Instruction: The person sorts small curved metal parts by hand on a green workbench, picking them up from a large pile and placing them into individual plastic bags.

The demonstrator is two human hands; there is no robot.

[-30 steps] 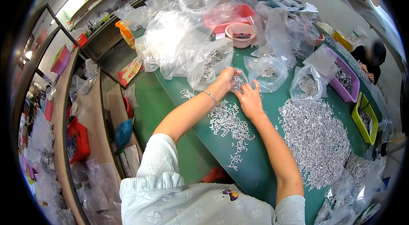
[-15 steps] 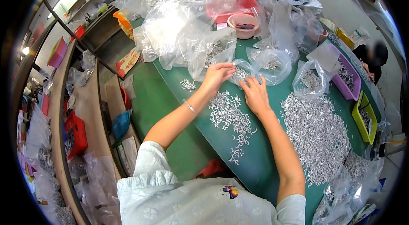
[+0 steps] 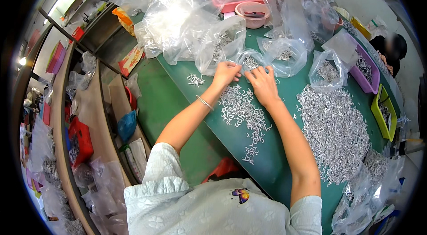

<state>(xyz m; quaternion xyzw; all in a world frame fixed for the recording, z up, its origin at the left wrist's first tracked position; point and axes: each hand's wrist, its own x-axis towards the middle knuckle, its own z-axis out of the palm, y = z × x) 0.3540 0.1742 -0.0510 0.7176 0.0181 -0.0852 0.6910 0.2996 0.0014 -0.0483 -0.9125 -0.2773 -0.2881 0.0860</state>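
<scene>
Small silvery curved metal pieces (image 3: 244, 109) lie loose on the green table (image 3: 189, 88) in front of my hands. My left hand (image 3: 227, 74) is just beyond them, its fingers bent together; what they may pinch is too small to make out. To its right, my right hand (image 3: 263, 86) has its fingers apart at the near edge of a clear plastic bag (image 3: 255, 52). More metal pieces (image 3: 250, 62) show inside this bag. A small cluster of thin white-silver pieces (image 3: 195, 80) lies left of my left hand.
A large heap of metal pieces (image 3: 331, 132) spreads to the right. Filled clear bags (image 3: 328, 72), a purple basket (image 3: 368, 74) and a lime-green basket (image 3: 384, 115) line that side. Piled plastic bags (image 3: 178, 26) and a pink bowl (image 3: 252, 15) stand behind. Another person (image 3: 391, 52) is at far right.
My left hand has come down nearer the loose pieces, its fingers now curled in rather than stretched toward the bag. My right hand stays by the bag, shifted slightly left. The whole view has shifted a little.
</scene>
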